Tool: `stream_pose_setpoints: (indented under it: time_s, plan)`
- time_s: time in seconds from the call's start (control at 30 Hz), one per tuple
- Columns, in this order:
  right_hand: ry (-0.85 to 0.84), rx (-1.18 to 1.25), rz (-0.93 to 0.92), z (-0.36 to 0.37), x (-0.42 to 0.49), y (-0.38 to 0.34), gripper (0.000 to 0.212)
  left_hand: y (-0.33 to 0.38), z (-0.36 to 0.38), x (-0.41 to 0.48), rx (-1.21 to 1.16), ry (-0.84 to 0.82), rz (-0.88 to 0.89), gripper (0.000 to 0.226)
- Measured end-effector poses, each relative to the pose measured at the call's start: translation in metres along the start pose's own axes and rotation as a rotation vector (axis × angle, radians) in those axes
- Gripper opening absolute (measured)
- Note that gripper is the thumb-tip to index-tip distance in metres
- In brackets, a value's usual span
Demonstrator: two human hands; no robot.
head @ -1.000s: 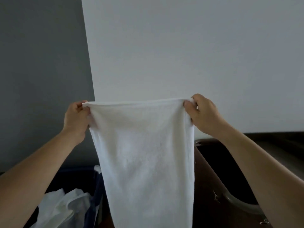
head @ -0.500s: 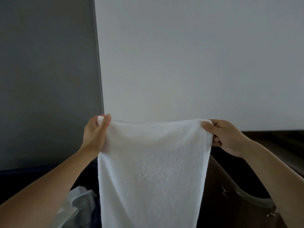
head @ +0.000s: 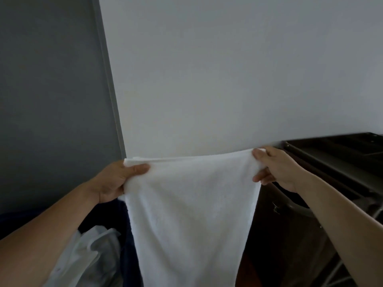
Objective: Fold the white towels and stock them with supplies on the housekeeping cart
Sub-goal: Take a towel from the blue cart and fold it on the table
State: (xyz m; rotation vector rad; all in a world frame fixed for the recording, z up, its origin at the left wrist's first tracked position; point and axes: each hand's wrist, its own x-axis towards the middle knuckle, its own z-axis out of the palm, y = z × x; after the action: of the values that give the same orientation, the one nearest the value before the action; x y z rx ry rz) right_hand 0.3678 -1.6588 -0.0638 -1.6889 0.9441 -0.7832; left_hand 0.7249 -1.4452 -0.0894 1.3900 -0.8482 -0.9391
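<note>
**Mid-frame: white terry towel (head: 190, 214) held up, folding ahead**

Low in view, my left hand (head: 112, 180) and right hand (head: 276, 168) each pinch a top corner, and it hangs between them. Folding it and stocking the dark brown cart (head: 335, 156) at right remain, I judge.

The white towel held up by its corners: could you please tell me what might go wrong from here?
The left hand and right hand pinch the white towel only at its top corners; a slip could drop it onto the crumpled linen below. Its left corner sits lower, so the fold may go crooked.
</note>
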Motion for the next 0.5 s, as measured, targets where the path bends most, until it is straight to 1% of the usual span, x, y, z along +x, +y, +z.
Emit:
stream_pose_setpoints:
  time_s: [0.1,0.17,0.23,0.27,0.3,0.33,0.37,0.4,0.43,0.5]
  plan:
    - [0.091,0.044,-0.079,0.008,-0.008,0.002,0.027,-0.001,-0.002,0.003,-0.037,0.07,0.124,0.041]
    - [0.153,0.046,-0.149,0.006,-0.011,-0.005,0.029,0.004,0.002,0.003,-0.083,0.121,0.239,0.03]
    - [0.209,0.092,-0.244,-0.003,-0.013,-0.018,0.027,0.015,0.009,0.002,-0.134,0.132,0.347,0.022]
    - [0.216,0.157,-0.294,-0.008,-0.013,-0.024,0.023,0.022,0.013,0.001,-0.156,0.125,0.382,0.021]
    - [0.183,0.251,-0.326,-0.013,-0.014,-0.029,0.018,0.029,0.017,-0.001,-0.179,0.12,0.403,0.02]
    - [0.11,0.336,-0.324,-0.015,-0.014,-0.031,0.011,0.034,0.021,-0.003,-0.186,0.128,0.401,0.019]
    - [0.019,0.365,-0.3,-0.016,-0.016,-0.027,0.014,0.038,0.025,-0.006,-0.174,0.136,0.386,0.021]
    - [-0.057,0.333,-0.257,-0.017,-0.018,-0.02,0.019,0.04,0.028,-0.009,-0.122,0.158,0.366,0.025]
    - [-0.088,0.256,-0.219,-0.019,-0.019,-0.012,0.02,0.038,0.032,-0.013,-0.013,0.165,0.364,0.031]
    - [-0.033,0.152,-0.193,-0.029,-0.021,-0.001,0.014,0.033,0.04,-0.02,0.252,0.163,0.409,0.037]
